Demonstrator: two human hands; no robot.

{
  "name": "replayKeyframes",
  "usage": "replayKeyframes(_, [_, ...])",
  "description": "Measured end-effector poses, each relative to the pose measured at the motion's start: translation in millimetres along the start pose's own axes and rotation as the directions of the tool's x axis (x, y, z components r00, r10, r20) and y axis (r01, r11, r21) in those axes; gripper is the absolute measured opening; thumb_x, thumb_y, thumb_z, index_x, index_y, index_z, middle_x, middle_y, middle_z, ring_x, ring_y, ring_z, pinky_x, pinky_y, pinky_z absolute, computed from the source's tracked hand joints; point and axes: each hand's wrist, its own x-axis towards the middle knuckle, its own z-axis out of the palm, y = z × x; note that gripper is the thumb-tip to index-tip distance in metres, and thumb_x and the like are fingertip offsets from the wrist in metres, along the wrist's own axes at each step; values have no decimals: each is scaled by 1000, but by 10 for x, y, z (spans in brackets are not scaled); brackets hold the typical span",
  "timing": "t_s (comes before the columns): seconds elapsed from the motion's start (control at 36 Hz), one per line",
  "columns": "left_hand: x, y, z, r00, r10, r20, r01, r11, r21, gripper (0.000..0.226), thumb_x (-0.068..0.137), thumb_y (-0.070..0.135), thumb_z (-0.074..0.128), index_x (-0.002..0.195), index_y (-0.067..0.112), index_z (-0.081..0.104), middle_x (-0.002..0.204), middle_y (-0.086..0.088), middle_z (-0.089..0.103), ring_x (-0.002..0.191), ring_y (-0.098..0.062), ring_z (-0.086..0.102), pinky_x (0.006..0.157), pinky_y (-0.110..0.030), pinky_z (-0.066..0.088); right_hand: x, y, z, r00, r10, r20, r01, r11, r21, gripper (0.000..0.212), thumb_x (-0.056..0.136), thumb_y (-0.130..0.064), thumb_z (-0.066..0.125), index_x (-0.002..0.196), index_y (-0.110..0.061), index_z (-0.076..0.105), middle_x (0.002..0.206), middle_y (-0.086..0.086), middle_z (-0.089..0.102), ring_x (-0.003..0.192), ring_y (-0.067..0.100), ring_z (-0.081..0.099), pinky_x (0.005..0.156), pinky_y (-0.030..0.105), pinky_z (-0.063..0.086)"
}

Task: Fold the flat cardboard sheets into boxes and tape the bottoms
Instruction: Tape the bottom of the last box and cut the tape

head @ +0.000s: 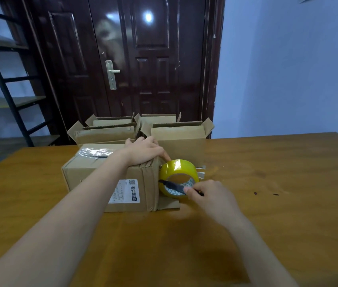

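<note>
**Inspector:** Where does the work stand?

**Onlooker:** The box [110, 175] lies on the table [267, 183], taped side up. The left hand [143, 151] presses flat on its top right edge, fingers spread and grasping nothing. The tape roll [177, 177] stands on edge, touching the box's right end.

**Inspector:** And the right hand?

**Onlooker:** The right hand [207, 193] pinches a thin dark blade [174, 186], its tip lying across the roll's opening. The blade's long axis runs left and slightly away from the fingers, toward the box end. The right hand is the nearer to the roll. I judge the coming cut depends on the blade meeting the strip between roll and box.

**Inspector:** Any writing?

**Onlooker:** A white label [125, 191] on the near face, with a square code and small print too fine to read. No brand is legible. Four open boxes [178, 139] stand behind.
</note>
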Motion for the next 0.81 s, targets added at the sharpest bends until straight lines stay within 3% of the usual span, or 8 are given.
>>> replayKeyframes(0.08, [-7,1,-3,1000,6,6,-6,1000,-4,39,86,55,28,92,60,66,102,15,42,116,-15,34,111,-57,3,-82,61,19,999,32,8,-33,999,34,47,96,-44,45,57,-18,42,49,-2,33,45,12,30,45,23,17])
replayKeyframes(0.17, [-47,23,-18,1000,21,18,-21,1000,-11,43,76,57,23,91,61,63,106,13,41,116,-15,32,111,-57,3,-150,80,52,996,25,90,-35,994,104,42,96,-37,47,58,-19,45,51,-4,36,46,9,31,48,25,22])
replayKeyframes(0.25, [-73,31,-31,999,39,12,-39,999,-22,43,74,56,21,95,62,58,114,12,42,124,-20,32,111,-58,3,-214,69,126,972,-8,237,-36,983,183,24,97,-30,46,80,-21,61,63,-5,49,51,7,41,49,21,32])
replayKeyframes(0.39, [-66,20,-34,999,43,-4,-43,996,-73,49,74,54,20,101,57,62,126,10,46,130,-20,32,111,-57,5,-246,8,224,924,-112,366,54,985,166,16,95,-26,48,95,-23,63,77,-3,62,63,15,56,58,29,47])
replayKeyframes(0.5, [-75,-21,-24,997,48,-60,-59,978,-201,53,74,54,20,101,51,66,123,16,50,126,-11,36,112,-51,6,-220,-124,313,921,-266,283,281,960,-12,26,95,-28,50,118,-29,62,98,-5,63,84,9,56,70,27,48])
replayKeyframes(0.64, [-84,-31,-17,994,28,-110,-57,959,-277,42,94,40,28,107,39,68,121,19,51,112,-2,34,109,-40,11,-185,-275,476,922,-317,224,348,930,-117,31,92,-33,55,121,-24,62,114,-4,59,105,14,53,87,30,46])
replayKeyframes(0.75, [-69,-23,-14,992,6,-125,-45,950,-310,53,75,47,24,101,39,70,119,22,55,112,-1,38,100,-35,15,-51,-383,438,946,-307,-106,310,951,7,23,90,-33,58,105,-20,69,102,-6,60,94,8,53,78,23,45])
replayKeyframes(0.81, [-55,-47,-7,991,-6,-136,-38,948,-316,49,79,46,26,100,39,70,118,22,57,113,-2,40,99,-34,15,106,-432,401,917,-279,-286,284,959,-26,23,86,-30,60,105,-19,67,101,-4,58,96,12,52,81,27,45])
